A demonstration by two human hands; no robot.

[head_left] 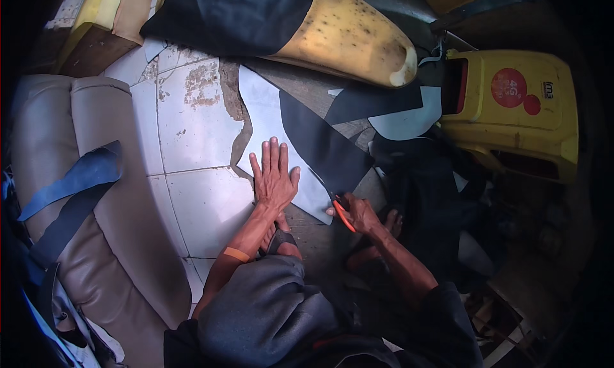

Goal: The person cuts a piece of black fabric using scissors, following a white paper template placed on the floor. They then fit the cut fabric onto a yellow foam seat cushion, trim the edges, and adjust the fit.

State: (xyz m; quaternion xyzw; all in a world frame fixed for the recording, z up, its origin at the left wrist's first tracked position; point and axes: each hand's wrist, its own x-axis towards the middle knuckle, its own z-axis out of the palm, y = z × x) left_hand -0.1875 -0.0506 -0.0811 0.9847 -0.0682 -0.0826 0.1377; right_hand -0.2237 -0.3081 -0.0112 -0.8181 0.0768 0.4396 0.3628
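On the white sheet [261,106], spread on the floor [208,195]: left hand [275,184], opened flat, nothing grasped, presumably so the sheet is steadied. At its lower right edge: scissors [346,219], gripped in the curled right hand [362,216]. Right of it: black piece [326,141], then yellow casing [511,130].

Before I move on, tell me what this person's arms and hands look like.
The left grip and right grip are hands without gloves; no ring or watch shows. An orange strip crosses the left forearm. The right arm has a dark sleeve that leaves the forearm bare.
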